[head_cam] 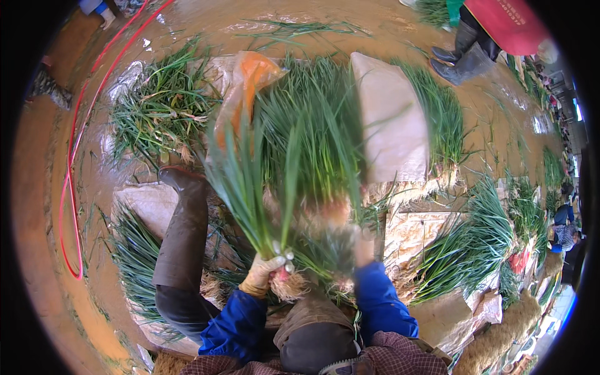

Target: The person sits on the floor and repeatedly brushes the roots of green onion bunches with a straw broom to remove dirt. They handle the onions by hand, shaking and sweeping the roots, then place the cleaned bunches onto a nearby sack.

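Observation:
My left hand (268, 269), in a yellowish-white glove, is closed around a bunch of green onions (262, 225) just above its pale roots, with the leaves pointing away from me. To its right my right hand (363, 248) is blurred, so its fingers and anything in them cannot be made out. Beyond both hands lies a large pile of green onions (314, 131), its root ends towards me. Some loose green onions (328, 262) lie between my hands, their roots close to my body.
A white woven sack (391, 122) and an orange bag (253, 75) flank the large pile. More green onions (159, 103) lie at left, others (473, 243) at right. A red hose (70, 187) loops across the wet floor. A person in boots (464, 56) stands at upper right.

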